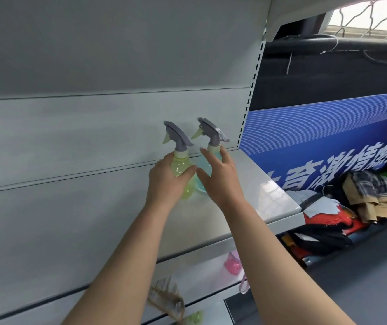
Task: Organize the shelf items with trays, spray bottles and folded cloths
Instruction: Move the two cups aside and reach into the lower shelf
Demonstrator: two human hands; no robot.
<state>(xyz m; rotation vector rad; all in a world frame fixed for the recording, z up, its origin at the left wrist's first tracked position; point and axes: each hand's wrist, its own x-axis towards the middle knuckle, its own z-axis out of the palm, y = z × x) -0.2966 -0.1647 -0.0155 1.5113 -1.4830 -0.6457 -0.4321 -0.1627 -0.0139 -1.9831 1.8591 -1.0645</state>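
Item: green spray bottle (183,168), upright at the shelf (265,191) back, left hand (166,178) fingers wrapped round it. Blue spray bottle (207,164) touching alongside, right hand (220,175) fingers spread against it. Advice: align triggers, bases flat.

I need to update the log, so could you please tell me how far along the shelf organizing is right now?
Done: nothing looks finished yet. In hand: on the upper shelf the left hand grips the green spray bottle and the right hand rests on the blue spray bottle, side by side. Left: a pink item and a green item wait on lower shelves; no trays or folded cloths are visible.
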